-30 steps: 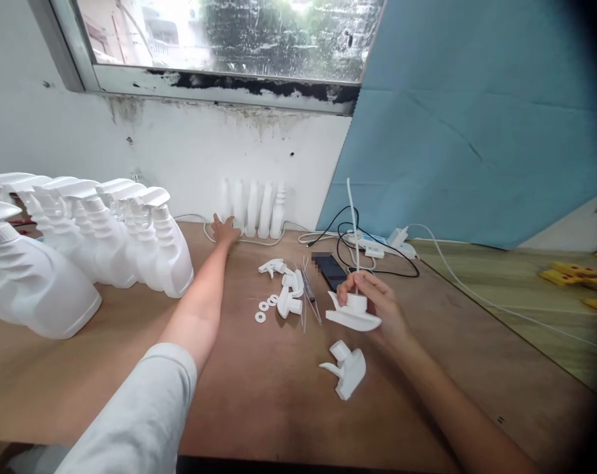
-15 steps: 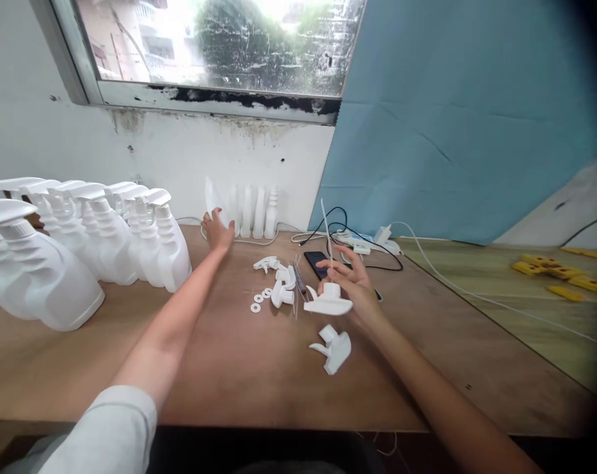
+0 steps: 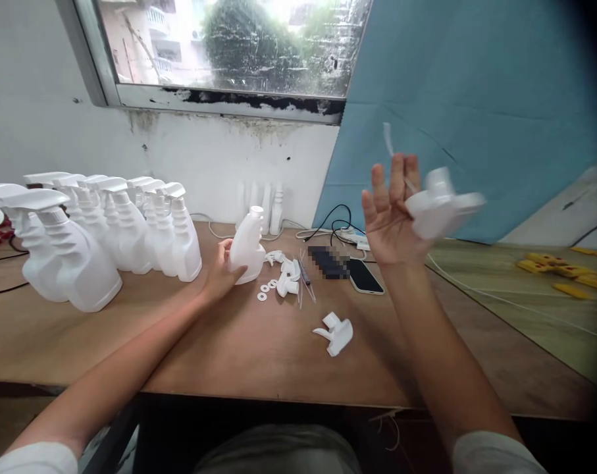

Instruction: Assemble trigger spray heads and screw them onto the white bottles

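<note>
My left hand (image 3: 224, 273) grips a white plastic bottle (image 3: 247, 250) low on its body; the bottle is upright with an uncapped neck. Raised high at the right, my right hand (image 3: 394, 214) holds a white trigger sprayer head (image 3: 441, 207), blurred by motion, with its thin dip tube pointing up past the fingers. Another sprayer head (image 3: 338, 334) lies on the table in front. Beside the bottle is a small pile of sprayer heads (image 3: 287, 280), with white ring washers (image 3: 262, 297) and loose tubes (image 3: 300, 299) around it.
Several bottles with sprayers fitted (image 3: 81, 263) stand at the left. More bare bottles (image 3: 277, 210) stand by the wall. Two phones, one with a lit edge (image 3: 366, 276), lie near black and white cables (image 3: 347, 230). Yellow pieces (image 3: 557, 268) are at the far right.
My left hand has brought a bottle from by the wall toward me and stood it upright. My right hand has lifted the sprayer head up and to the right, turning palm outward.
</note>
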`<state>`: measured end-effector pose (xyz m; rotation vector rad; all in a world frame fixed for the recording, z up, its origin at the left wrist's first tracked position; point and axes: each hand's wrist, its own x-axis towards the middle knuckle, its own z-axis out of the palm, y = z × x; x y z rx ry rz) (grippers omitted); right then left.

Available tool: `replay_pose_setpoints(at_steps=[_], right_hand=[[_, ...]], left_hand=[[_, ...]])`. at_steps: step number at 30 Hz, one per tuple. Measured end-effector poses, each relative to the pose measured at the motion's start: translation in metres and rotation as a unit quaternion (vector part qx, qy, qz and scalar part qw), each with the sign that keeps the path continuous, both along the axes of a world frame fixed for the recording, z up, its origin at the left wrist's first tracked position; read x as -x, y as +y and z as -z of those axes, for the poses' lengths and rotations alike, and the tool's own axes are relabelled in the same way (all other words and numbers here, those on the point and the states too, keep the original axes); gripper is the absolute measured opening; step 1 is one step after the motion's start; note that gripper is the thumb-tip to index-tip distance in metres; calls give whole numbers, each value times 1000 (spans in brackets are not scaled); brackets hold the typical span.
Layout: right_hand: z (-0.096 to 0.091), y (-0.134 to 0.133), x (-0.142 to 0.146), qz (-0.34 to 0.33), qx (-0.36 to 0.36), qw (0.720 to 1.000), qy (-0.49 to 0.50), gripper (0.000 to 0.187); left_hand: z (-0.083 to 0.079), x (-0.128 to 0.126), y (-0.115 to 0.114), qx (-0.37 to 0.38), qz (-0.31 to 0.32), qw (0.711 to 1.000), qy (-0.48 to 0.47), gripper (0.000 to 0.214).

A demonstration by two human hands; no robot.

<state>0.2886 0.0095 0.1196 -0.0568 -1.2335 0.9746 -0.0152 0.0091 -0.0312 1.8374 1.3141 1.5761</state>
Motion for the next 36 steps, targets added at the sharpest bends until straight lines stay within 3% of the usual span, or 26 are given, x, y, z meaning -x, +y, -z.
replay_pose_setpoints(at_steps=[5,12,16,24,29,33,36], right_hand=[[-27,8,36,62,0,996,-69,26],[-17,1,64,145,-21,972,-182,43],[-20,-2,58,199,-24,971,-133,44],[-25,-3,47,199,-68,971,-116,37],[-15,-3,63,155,-20,962,-223,44],[-6,-4,81,111,-38,935,-334,48],[-1,-4,92,98,-59,928,-355,42]], left_hand=[[2,11,8,4,2,999,33,48],[-4,16,1,-20,13,998,62,48],[-6,18,1,-32,10,997,63,49],[-7,16,-3,-38,31,997,53,49],[-13,9,-11,-12,58,998,33,47],[-17,3,-19,9,129,991,-32,45],[-17,-1,-23,35,204,974,-88,44]])
